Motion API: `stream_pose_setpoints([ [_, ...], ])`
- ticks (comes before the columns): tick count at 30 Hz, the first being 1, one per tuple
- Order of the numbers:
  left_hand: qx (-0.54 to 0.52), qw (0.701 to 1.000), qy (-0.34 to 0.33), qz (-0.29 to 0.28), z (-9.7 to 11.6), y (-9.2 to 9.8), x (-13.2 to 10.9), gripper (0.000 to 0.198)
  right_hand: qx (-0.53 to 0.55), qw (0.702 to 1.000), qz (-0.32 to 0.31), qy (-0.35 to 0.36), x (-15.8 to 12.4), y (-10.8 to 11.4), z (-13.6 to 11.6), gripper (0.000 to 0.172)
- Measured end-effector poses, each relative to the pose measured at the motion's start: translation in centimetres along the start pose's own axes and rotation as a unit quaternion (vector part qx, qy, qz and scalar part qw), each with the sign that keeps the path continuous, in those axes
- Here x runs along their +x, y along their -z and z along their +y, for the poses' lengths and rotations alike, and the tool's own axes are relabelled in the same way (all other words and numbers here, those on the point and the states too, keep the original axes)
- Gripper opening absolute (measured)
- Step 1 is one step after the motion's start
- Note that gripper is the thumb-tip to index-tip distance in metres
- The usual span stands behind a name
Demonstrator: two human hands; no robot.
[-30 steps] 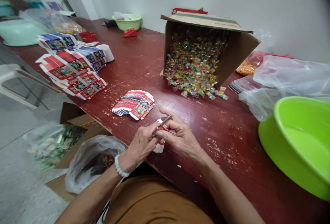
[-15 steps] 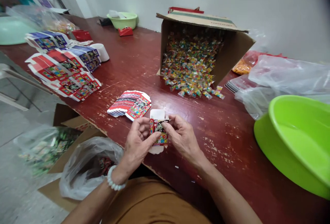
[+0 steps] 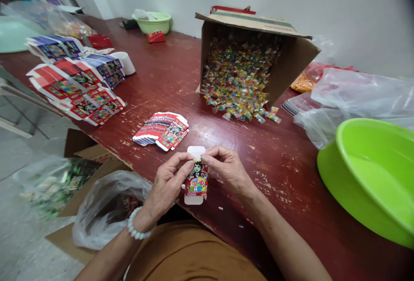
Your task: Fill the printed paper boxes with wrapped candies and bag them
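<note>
Between my hands is a small printed candy box, red with a cartoon figure, its white end flaps sticking out at top and bottom. My left hand pinches its upper left corner between thumb and fingers. At the upper right corner, my right hand pinches it the same way. Just beyond lies a fanned stack of flat red cartons. Farther off, a tipped cardboard box faces me, with wrapped candies spilling from its mouth onto the red table.
Several formed red boxes and purple boxes stand in piles at the left. A green basin sits at the right, beside clear plastic bags. Below the table edge is a carton lined with a plastic bag.
The box's printed front now shows more fully, with both end flaps extended. My fingers have shifted from its sides to its upper corners.
</note>
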State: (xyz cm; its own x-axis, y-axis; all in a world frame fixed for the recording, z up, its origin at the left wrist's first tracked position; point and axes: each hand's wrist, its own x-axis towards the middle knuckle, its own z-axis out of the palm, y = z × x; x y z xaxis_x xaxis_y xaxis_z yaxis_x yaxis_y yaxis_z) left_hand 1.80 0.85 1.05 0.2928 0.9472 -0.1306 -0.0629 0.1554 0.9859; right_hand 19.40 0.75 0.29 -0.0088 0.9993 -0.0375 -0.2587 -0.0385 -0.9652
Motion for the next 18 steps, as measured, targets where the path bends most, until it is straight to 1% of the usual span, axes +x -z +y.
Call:
stream_pose_setpoints([
  [1,0.021,1.0,-0.004,-0.005,0.1,0.0,0.0,0.023,0.014,1.0,0.0,-0.017,0.2,0.2,-0.1,0.024],
  [2,0.042,0.999,-0.01,-0.009,0.3,-0.1,0.1,0.023,0.028,0.999,-0.001,-0.033,0.3,0.4,-0.2,0.029],
  [3,0.053,0.998,-0.015,-0.014,0.4,-0.1,0.2,0.022,0.034,0.999,-0.005,-0.041,0.4,0.6,-0.3,0.035],
  [4,0.05,0.998,-0.02,-0.015,0.5,-0.2,0.3,0.021,0.027,0.999,-0.017,-0.04,0.4,0.7,-0.3,0.037],
  [5,0.029,0.999,-0.02,-0.015,0.5,-0.3,0.4,0.022,0.009,0.999,-0.031,-0.03,0.4,0.7,-0.2,0.033],
  [6,-0.005,1.0,-0.014,-0.011,0.6,-0.4,0.5,0.026,-0.017,0.999,-0.041,-0.011,0.3,0.8,-0.1,0.027],
  [7,-0.047,0.999,0.0,-0.006,0.6,-0.5,0.6,0.034,-0.047,0.998,-0.041,0.017,0.2,0.8,0.1,0.021],
  [9,-0.12,0.991,0.054,-0.016,0.5,-0.7,0.7,0.047,-0.102,0.991,-0.019,0.081,-0.2,0.9,0.3,0.017],
  [11,-0.156,0.979,0.116,-0.059,0.3,-0.9,0.7,0.047,-0.143,0.982,-0.005,0.125,-0.5,0.9,0.4,0.014],
  [12,-0.164,0.973,0.142,-0.082,0.3,-1.0,0.6,0.047,-0.161,0.978,-0.016,0.133,-0.6,0.9,0.3,0.014],
  [13,-0.17,0.968,0.16,-0.094,0.2,-1.1,0.6,0.049,-0.177,0.974,-0.035,0.134,-0.6,0.9,0.2,0.014],
  [14,-0.173,0.966,0.169,-0.094,0.2,-1.2,0.6,0.052,-0.185,0.973,-0.057,0.128,-0.7,0.8,0.1,0.015],
  [16,-0.175,0.967,0.173,-0.072,0.1,-1.5,0.5,0.055,-0.17,0.977,-0.086,0.095,-0.5,0.7,-0.2,0.019],
  [18,-0.176,0.969,0.167,-0.052,0.0,-1.7,0.6,0.057,-0.129,0.987,-0.083,0.048,-0.2,0.4,-0.5,0.022],
])
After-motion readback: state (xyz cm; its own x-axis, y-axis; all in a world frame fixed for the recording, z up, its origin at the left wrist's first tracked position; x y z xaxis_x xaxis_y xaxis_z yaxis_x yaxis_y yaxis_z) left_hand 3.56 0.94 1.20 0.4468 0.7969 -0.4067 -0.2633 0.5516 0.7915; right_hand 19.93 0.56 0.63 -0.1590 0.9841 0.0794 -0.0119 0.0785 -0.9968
